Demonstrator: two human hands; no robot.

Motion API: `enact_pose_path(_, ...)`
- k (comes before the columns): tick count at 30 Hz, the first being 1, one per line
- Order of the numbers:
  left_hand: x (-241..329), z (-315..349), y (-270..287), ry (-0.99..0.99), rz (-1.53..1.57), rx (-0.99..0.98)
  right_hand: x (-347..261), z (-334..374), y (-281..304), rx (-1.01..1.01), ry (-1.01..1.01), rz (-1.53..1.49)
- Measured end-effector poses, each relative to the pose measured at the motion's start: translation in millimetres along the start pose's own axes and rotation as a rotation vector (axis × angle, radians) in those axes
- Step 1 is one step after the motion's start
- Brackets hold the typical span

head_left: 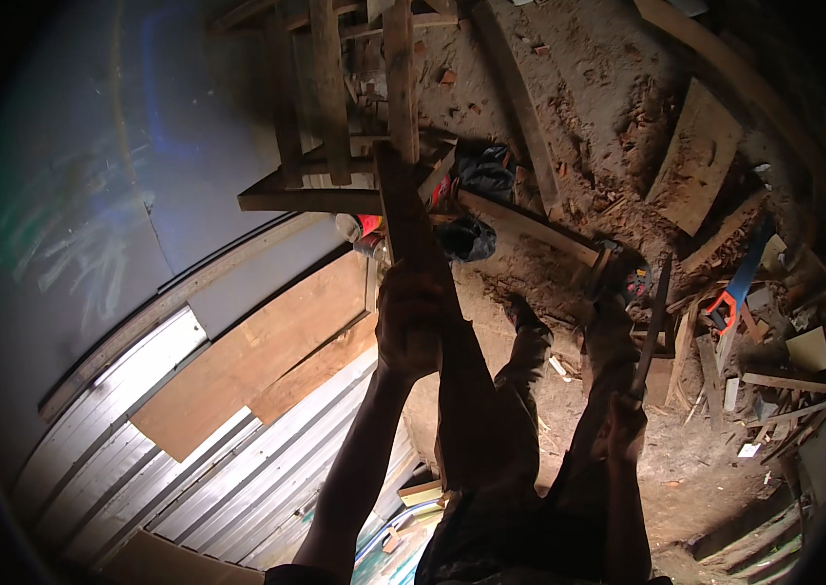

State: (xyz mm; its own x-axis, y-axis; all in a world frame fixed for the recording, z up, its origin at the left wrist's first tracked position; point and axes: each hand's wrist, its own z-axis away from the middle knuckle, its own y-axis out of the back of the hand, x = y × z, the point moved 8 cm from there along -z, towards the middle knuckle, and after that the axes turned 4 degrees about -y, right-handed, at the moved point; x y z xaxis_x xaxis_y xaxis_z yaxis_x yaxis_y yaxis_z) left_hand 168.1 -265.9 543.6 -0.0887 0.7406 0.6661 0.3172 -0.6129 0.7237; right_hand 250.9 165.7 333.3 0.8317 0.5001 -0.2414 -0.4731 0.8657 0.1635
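My left hand (pixel 411 322) is closed round a long, dark wooden plank (pixel 413 219). The plank slants from the wooden frame ahead of me down toward my body. My right hand (pixel 624 426), off to the right by my leg, is closed on the lower end of a long, narrow, dark blade-like tool (pixel 656 317). That tool points up and away, apart from the plank. In this dim light I cannot make out its exact kind. A wooden frame (pixel 310 201) of rough boards stands beyond the plank, by the wall.
A handsaw (pixel 728 304) with an orange handle lies among wood scraps at right. Dark plastic bags (pixel 468 239) sit beyond my feet. Plywood (pixel 267 351) and corrugated metal sheets (pixel 267 487) stand at left under a grey wall (pixel 179 127). Loose boards (pixel 700 156) lie on the dirt floor.
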Motion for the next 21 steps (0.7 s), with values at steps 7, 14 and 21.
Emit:
enact_pose_path(7, 1.2, 1.1, -6.4, -0.069, 0.021, 0.071, -16.5, -2.0, 12.5, 0.024, -0.142, -0.216)
enact_pose_path(14, -0.6, 0.5, -9.1, -0.073, 0.052, 0.103, -27.4, -1.7, 9.4, -0.036, -0.195, -0.417)
enact_pose_path(21, -1.3, 8.7, -12.0, -0.103, 0.009, 0.094, -15.5, 0.1, 3.9, -0.05, -0.221, -0.337)
